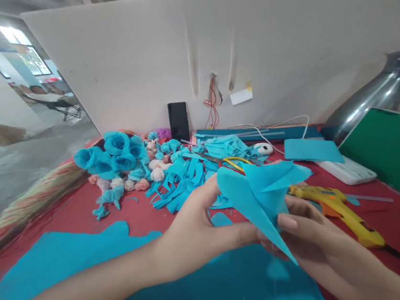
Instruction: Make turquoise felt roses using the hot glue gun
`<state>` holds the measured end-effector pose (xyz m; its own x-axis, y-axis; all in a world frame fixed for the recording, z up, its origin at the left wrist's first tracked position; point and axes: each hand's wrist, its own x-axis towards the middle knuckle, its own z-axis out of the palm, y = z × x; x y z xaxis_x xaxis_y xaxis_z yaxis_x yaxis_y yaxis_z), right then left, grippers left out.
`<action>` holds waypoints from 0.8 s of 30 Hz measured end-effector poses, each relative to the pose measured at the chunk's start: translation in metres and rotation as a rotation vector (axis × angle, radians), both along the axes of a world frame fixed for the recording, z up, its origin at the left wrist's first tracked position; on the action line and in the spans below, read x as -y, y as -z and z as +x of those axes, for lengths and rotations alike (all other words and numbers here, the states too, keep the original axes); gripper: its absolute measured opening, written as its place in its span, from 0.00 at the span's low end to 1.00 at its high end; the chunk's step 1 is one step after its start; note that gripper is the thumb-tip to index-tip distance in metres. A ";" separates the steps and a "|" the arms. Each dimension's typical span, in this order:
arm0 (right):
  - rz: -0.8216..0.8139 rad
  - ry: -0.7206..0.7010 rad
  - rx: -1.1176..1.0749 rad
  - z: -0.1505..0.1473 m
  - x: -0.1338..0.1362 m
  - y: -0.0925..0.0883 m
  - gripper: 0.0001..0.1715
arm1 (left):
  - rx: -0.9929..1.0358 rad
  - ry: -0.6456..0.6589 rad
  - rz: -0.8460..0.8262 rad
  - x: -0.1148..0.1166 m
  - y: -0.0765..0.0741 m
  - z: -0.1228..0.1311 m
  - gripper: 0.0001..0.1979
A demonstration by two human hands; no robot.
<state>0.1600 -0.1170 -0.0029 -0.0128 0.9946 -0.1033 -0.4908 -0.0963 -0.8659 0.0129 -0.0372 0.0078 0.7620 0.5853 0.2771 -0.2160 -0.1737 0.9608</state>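
Both my hands meet at the centre of the view over a red table (74, 217). My left hand (197, 227) and my right hand (310, 233) together grip a folded piece of blue foam sheet (262, 193), its petals fanning upward and one point hanging down. The fingers of both hands are closed on its lower part. A large blue foam sheet (64, 257) lies flat under my forearms.
Finished blue foam roses (114, 155) and small pale buds sit at the back left, beside a heap of blue foam scraps (188, 170). Yellow-handled scissors (233, 161), a yellow glue gun (344, 213), a black phone (178, 121), a white board and a green panel (392, 157) surround them.
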 end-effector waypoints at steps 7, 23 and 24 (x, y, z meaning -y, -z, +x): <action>0.011 0.035 0.172 -0.005 -0.003 -0.002 0.18 | -0.037 -0.028 0.045 -0.002 -0.002 0.001 0.06; -0.090 0.063 0.188 -0.011 0.005 -0.006 0.14 | 0.134 -0.020 0.180 -0.004 0.005 -0.006 0.08; -0.095 0.066 0.186 -0.011 0.005 -0.006 0.14 | 0.136 -0.025 0.177 -0.004 0.005 -0.006 0.08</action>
